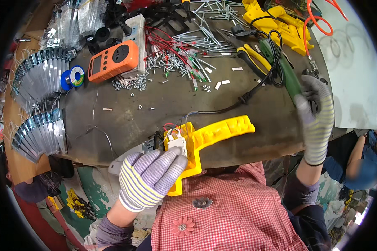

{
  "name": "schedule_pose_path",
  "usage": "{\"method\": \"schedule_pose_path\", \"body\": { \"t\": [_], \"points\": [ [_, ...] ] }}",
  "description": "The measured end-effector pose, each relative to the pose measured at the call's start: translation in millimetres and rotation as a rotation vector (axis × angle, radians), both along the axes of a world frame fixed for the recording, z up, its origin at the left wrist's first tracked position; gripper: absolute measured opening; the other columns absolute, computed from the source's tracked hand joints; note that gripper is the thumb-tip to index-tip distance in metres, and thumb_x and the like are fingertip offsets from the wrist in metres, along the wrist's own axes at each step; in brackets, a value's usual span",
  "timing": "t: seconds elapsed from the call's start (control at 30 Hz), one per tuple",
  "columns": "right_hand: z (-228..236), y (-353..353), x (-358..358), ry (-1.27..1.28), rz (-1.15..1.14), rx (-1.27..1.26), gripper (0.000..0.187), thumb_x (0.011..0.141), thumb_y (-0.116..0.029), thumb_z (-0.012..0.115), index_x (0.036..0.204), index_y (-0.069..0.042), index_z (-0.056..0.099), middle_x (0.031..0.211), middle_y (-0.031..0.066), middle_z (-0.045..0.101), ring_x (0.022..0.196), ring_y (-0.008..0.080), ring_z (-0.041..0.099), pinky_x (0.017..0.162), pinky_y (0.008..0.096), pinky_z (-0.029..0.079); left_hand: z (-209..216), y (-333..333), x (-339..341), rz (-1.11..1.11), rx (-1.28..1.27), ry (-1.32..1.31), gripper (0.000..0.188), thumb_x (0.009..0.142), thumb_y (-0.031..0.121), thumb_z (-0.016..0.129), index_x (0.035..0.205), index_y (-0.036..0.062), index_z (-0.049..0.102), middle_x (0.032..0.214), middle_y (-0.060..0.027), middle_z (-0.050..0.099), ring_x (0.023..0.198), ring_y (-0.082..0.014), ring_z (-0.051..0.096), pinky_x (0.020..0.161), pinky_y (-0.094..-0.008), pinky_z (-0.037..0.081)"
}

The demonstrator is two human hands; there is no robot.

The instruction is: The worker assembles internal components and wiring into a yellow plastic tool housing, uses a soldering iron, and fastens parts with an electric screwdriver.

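Left hand (148,178): gloved, closed round yellow plastic part (207,138) at table (155,113) edge.
Right hand (316,113): closed on green tool (287,77).
Part: prob. light, stiff; wires (176,125) weak, so hold the body.

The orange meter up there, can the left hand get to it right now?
Probably not right away. The left hand is busy gripping the yellow part at the table's near edge. The orange meter lies far across, though only bare tabletop and a few small screws sit between them.
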State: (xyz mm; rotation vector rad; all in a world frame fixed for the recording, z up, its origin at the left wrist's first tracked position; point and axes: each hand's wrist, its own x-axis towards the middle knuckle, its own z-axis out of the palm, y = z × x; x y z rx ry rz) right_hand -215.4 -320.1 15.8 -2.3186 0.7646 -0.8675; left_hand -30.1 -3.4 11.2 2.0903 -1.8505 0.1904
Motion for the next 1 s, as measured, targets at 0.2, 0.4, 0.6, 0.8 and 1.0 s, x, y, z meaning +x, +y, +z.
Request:
{"method": "schedule_pose_path", "body": {
  "t": [0.2, 0.4, 0.6, 0.8, 1.0],
  "points": [
    [30.8, 23.5, 52.7, 0.122, 0.733, -0.134, 0.02, 0.083, -0.012, 0.071, 0.101, -0.004, 0.07, 0.096, 0.0118, 0.066, 0.091, 0.0301, 0.063, 0.081, 0.0406, 0.05, -4.4, 2.2, -0.5, -0.102, -0.029, 0.006, 0.039, 0.068, 0.017, 0.07, 0.107, 0.013, 0.073, 0.108, -0.0072, 0.072, 0.076, -0.0214, 0.068, 0.059, -0.0335, 0.05],
    [11.9, 46.6, 148.3, 0.582, 1.146, -0.039, 0.038, 0.083, -0.031, 0.074, 0.108, -0.004, 0.067, 0.099, 0.0166, 0.068, 0.098, 0.0373, 0.064, 0.083, 0.0445, 0.051, -7.6, -0.5, -6.8, -0.131, -0.04, -0.048, 0.038, 0.067, 0.015, 0.071, 0.105, 0.0114, 0.073, 0.104, -0.0089, 0.07, 0.075, -0.0224, 0.068, 0.055, -0.0336, 0.049],
    [1.6, 53.1, 154.4, 0.471, 1.263, 0.015, 0.027, 0.078, -0.024, 0.074, 0.095, -0.004, 0.068, 0.087, 0.0142, 0.067, 0.089, 0.0386, 0.064, 0.077, 0.0443, 0.052, -13.5, 4.6, -10.7, -0.141, 0.008, 0.01, 0.035, 0.068, 0.016, 0.072, 0.103, 0.0124, 0.074, 0.103, -0.0071, 0.07, 0.069, -0.0197, 0.063, 0.052, -0.0322, 0.047],
    [-14.2, 55.6, 143.5, 0.154, 1.144, -0.204, 0.032, 0.078, -0.027, 0.075, 0.097, -0.004, 0.066, 0.093, 0.0146, 0.065, 0.093, 0.0379, 0.063, 0.083, 0.0454, 0.051, -10.7, 0.7, -7.4, -0.133, -0.065, 0.016, 0.034, 0.068, 0.016, 0.073, 0.102, 0.0135, 0.073, 0.102, -0.0071, 0.071, 0.072, -0.0202, 0.065, 0.053, -0.0318, 0.046],
    [7.3, 27.3, 111.3, 0.064, 0.825, -0.163, 0.033, 0.079, -0.022, 0.076, 0.105, -0.005, 0.067, 0.1, 0.0127, 0.065, 0.099, 0.0334, 0.063, 0.086, 0.0414, 0.051, -12.0, 8.1, -5.0, -0.084, -0.048, 0.036, 0.033, 0.073, 0.014, 0.071, 0.105, 0.0133, 0.072, 0.108, -0.0083, 0.072, 0.078, -0.0221, 0.068, 0.058, -0.0327, 0.049]
  ]
}}
